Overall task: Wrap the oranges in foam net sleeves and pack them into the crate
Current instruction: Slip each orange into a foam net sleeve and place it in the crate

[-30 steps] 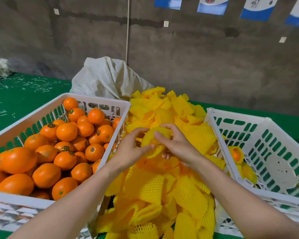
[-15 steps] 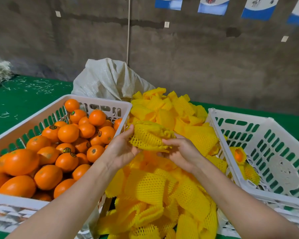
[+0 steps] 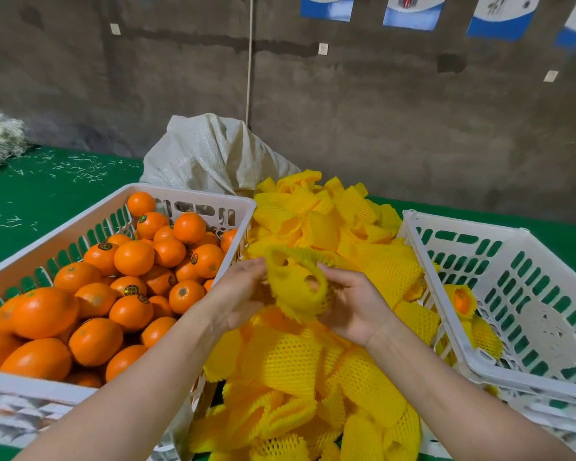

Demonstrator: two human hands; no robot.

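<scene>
Grip: left hand (image 3: 243, 294) and right hand (image 3: 353, 304) each pinch yellow foam net sleeve (image 3: 296, 289) crosswise between them, fingers curled in mesh; round bare oranges (image 3: 133, 257) sit left in white slotted crate (image 3: 187, 193), nearest left hand.

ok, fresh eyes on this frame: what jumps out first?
The left crate, heaped with bare oranges. In the middle, a pile of yellow sleeves, above which the left hand and right hand grip one foam net sleeve. The right crate holds just a few wrapped oranges.
</scene>
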